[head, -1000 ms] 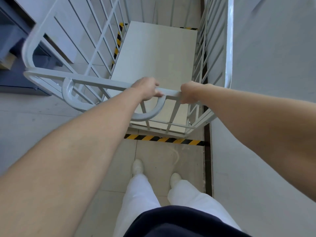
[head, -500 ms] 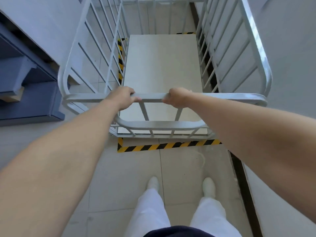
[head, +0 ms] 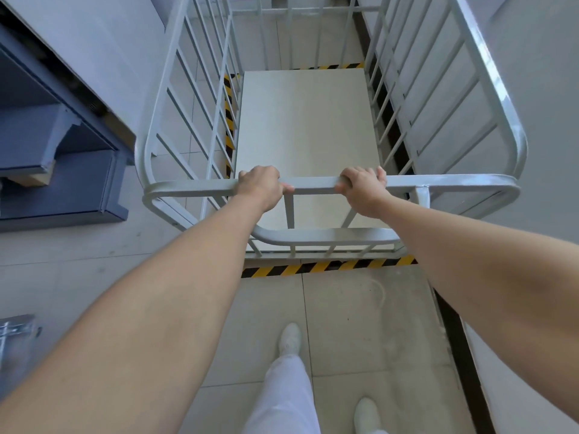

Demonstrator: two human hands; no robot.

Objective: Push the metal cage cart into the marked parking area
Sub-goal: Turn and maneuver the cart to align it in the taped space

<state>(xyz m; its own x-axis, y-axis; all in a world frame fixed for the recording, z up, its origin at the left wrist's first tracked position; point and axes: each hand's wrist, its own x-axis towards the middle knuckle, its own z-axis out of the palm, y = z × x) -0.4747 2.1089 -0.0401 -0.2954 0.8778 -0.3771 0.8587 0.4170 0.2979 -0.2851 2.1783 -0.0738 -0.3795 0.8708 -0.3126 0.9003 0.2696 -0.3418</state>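
A grey metal cage cart (head: pixel 488 76) with barred sides and a pale flat deck (head: pixel 304 126) stands in front of me. My left hand (head: pixel 260 187) and my right hand (head: pixel 363 189) both grip its near top rail (head: pixel 313 185), about a hand's width apart. Yellow-and-black striped floor tape (head: pixel 326 267) marks the parking area: one strip runs just below the cart's near end, another along its left side (head: pixel 229 120), a third past its far end (head: pixel 341 66). The cart's deck lies inside these strips.
A grey wall (head: pixel 539 57) runs close along the cart's right side, with a dark skirting strip (head: pixel 457 339) at its foot. Blue metal shelving (head: pixel 62 170) stands at the left. A shiny metal object (head: pixel 15 333) shows at the left edge. My white shoes stand on floor tiles.
The view has straightened and the cart now sits square inside the tape. My hands have slid further apart on the rail, and my feet are one behind the other.
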